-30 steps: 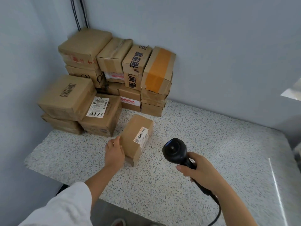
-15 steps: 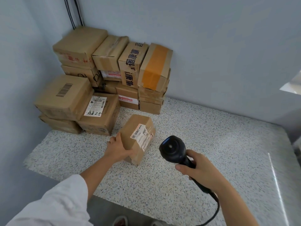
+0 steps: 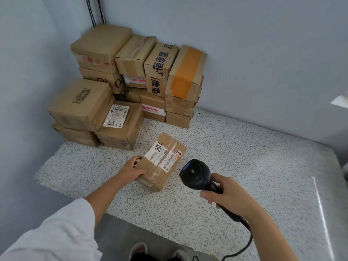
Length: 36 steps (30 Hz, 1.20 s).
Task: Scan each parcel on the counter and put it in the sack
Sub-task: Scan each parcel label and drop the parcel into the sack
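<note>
A small parcel (image 3: 162, 173) lies on the speckled counter (image 3: 254, 166), near the front edge and in front of the stack of boxes (image 3: 105, 91) piled in the far left corner. Its white label (image 3: 161, 156) faces up. The left hand (image 3: 134, 169) holds the parcel by its near left end, fingers curled over the edge and thumb on the side. The right hand (image 3: 230, 197) is wrapped firmly round the handle of the black scanner (image 3: 195, 175), whose head sits just right of the parcel and is aimed towards it. The likeliest fault is a missed read. Clear tape runs across the label and may throw glare, and the head looks low and off to the side of the barcode, so the beam could fall on bare cardboard. The label carries more than one barcode, so the wrong one might register. The scanner's cable (image 3: 244, 247) hangs off the near edge and could snag as the arm swings. The sack is out of view, so the drop would likely mean turning away, and a one-handed hold on one end could let the parcel tip.
</note>
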{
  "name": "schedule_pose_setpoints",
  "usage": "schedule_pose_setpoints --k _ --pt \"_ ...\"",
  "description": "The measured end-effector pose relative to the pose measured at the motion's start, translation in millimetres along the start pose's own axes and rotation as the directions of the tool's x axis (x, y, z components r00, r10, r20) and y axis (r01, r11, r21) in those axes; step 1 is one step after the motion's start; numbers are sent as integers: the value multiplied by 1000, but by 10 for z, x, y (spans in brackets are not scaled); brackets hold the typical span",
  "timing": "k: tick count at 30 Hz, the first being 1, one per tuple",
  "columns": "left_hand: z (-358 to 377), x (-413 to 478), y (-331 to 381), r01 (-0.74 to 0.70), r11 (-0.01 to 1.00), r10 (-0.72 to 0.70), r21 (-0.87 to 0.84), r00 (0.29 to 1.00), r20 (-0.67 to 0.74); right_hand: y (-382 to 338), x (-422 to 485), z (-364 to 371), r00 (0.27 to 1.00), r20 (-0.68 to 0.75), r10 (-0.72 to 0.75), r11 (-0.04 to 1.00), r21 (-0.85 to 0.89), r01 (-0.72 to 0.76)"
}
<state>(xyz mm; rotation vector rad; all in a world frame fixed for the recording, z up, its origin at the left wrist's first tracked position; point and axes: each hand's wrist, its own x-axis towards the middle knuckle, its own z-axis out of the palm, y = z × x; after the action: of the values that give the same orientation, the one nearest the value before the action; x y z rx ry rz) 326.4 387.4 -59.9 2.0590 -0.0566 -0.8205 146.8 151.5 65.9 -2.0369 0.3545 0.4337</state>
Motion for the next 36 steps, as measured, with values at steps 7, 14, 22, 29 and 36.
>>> schedule_pose_setpoints --k 7,14,22,29,36 --pt "201 -104 -92 -51 938 115 342 979 -167 -12 41 45 1000 11 5 1000 -11 -5" --pt "535 -170 -36 21 793 174 609 950 -260 -68 82 77 1000 20 1 999 -41 -1" --pt "582 -145 -7 -15 780 219 626 943 -250 -75 110 62 1000 2 -17 999 -30 17" --pt "577 -126 -2 -51 763 257 645 939 -230 -65 137 38 999 -12 -40 998 -43 40" --pt "570 -127 3 -58 759 258 648 941 -218 -70 153 30 999 -14 -36 998 -45 35"
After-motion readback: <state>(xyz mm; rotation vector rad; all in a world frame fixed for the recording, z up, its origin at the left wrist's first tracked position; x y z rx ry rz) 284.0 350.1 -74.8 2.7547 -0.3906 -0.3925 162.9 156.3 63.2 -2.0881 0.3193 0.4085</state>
